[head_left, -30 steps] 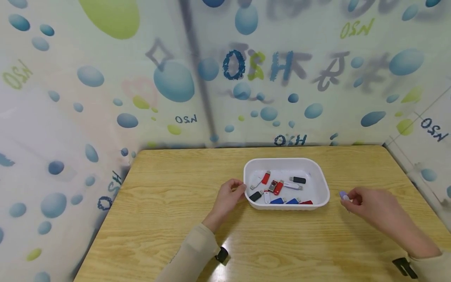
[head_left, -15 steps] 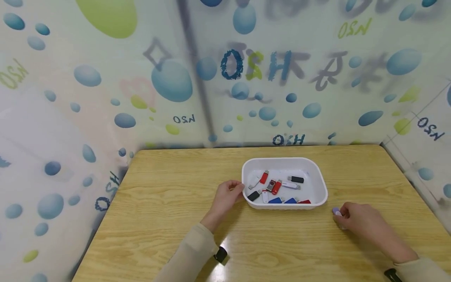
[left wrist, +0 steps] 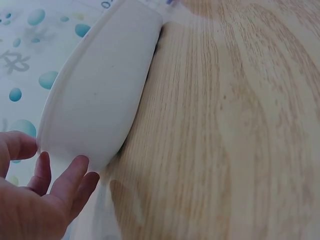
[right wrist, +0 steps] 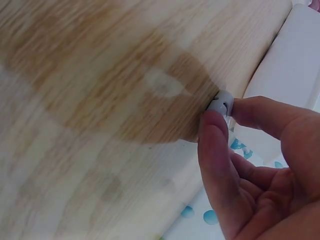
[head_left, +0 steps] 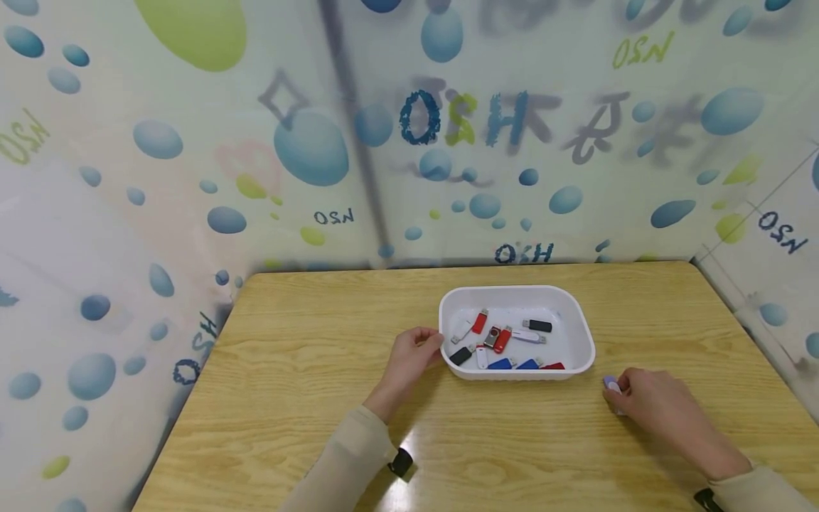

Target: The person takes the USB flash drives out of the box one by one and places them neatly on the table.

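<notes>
My left hand (head_left: 412,355) holds the left end of a white plastic tray (head_left: 582,334). In the left wrist view its thumb is at the rim and its fingertips (left wrist: 77,165) lie against the outer wall. Inside the tray lie several USB sticks, among them a red one (head_left: 480,322), a black one (head_left: 540,326) and a blue one (head_left: 502,364). Right of the tray, my right hand (head_left: 659,409) pinches a purple and white USB stick (head_left: 612,385) between thumb and finger, low over the tabletop. The right wrist view shows the white end of that USB stick (right wrist: 221,102); the fingers cover part of it.
The wooden table (head_left: 288,370) runs back to a wall covering (head_left: 384,178) printed with blue and green drops. Bare wood surrounds the tray, and a bright reflection shows near the left sleeve (head_left: 352,455).
My right hand has come down toward the near side and slightly left with the purple and white USB stick, then stayed nearly still. My left hand keeps its place at the tray.
</notes>
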